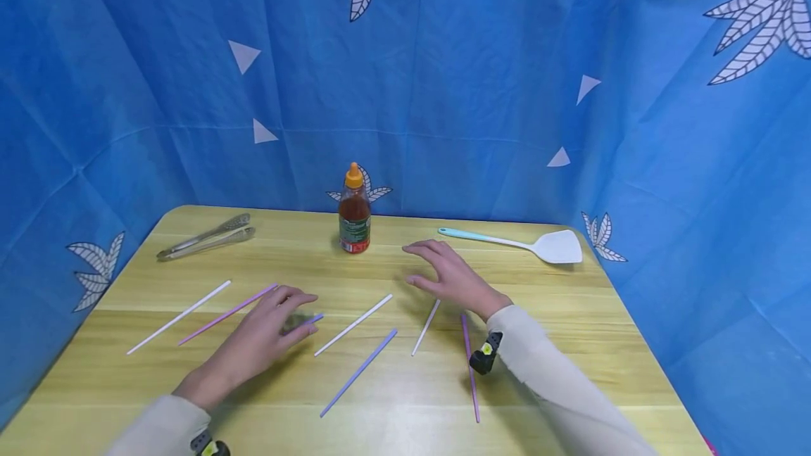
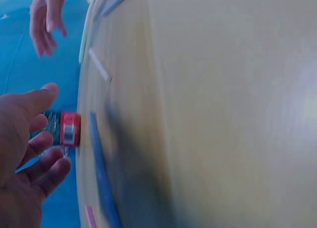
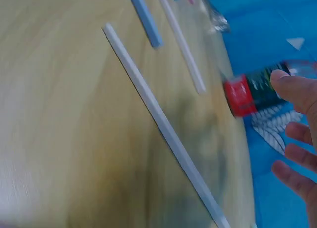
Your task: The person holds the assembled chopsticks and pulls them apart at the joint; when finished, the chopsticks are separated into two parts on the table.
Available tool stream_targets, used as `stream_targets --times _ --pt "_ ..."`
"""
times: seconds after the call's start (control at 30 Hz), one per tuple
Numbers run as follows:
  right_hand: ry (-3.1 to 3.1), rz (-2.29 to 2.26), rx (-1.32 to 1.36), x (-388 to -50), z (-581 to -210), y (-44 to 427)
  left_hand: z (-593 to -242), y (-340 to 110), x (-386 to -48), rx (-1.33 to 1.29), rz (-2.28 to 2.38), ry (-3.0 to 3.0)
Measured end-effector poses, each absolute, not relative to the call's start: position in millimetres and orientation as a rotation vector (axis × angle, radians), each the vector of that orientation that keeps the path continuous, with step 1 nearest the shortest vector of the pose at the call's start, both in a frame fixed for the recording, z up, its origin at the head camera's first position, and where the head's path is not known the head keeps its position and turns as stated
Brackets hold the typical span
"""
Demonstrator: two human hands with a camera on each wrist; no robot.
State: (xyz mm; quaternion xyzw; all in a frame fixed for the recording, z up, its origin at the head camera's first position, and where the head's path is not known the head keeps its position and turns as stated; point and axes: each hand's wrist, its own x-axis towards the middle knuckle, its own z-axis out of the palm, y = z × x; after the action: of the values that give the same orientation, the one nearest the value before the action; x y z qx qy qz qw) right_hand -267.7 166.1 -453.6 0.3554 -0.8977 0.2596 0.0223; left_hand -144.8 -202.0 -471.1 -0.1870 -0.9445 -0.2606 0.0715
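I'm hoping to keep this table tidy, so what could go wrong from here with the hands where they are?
The bottle stands upright near the right hand; a careless sideways sweep might tip it.

The left hand is over a blue stick and partly hides it in the head view, so it could get nudged.

The black wristband overlaps the purple stick in that view; lowering that arm might knock the stick askew.

Head view looks forward-down across the yellow wooden bench (image 1: 570, 315); close, sideways wrist views share the orange-capped, green-labelled bottle (image 1: 354, 225).
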Motion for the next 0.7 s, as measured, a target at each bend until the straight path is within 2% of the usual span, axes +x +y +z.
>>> stream_targets --times 0.33,0.7 --pt "-2.847 0.784 1.32 -260.7 -471.5 132.9 -483.9 -181.8 -142.3 -0.637 -0.825 -2.932" --pt "-2.806 0.658 1.498 -259.0 -487.0 120.1 -492.1 -177.6 -144.6 -0.708 -0.84 -2.904"
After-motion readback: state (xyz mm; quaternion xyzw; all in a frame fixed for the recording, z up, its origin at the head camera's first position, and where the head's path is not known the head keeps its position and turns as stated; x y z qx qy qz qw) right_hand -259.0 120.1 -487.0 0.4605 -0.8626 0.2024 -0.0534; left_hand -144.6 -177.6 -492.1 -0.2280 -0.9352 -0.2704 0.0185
